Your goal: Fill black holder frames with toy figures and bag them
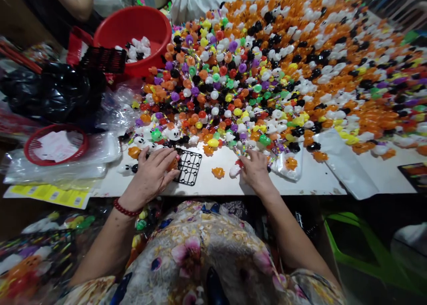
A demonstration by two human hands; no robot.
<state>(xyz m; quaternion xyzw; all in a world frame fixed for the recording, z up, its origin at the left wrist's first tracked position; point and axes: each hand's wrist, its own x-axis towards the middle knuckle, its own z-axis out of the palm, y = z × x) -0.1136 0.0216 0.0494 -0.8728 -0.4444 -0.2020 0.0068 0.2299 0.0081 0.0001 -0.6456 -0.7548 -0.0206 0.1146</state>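
Observation:
My left hand [151, 173] is at the table's front edge, over the left side of a black plastic grid [189, 167]. Its fingers reach forward, and a small orange plastic figure [173, 163] shows between index finger and thumb. The hand hides part of the grid. At the near edge of the pile, my right hand [256, 171] has its fingers bent down among the small toys. A white piece [235, 170] lies by its thumb; what the fingertips grip is hidden. An orange pumpkin-like figure [218, 172] lies between the hands. White ghost-like figures [140, 141] sit beyond my left hand.
A large pile of colourful plastic toys [227, 82] covers the white table [213, 188]. At left are a red basin [156, 33], black bags [53, 91], a small red basket [55, 162] and clear bags [110, 151]. A plastic bag [347, 167] lies right. Another person's arm [78, 2] shows top left.

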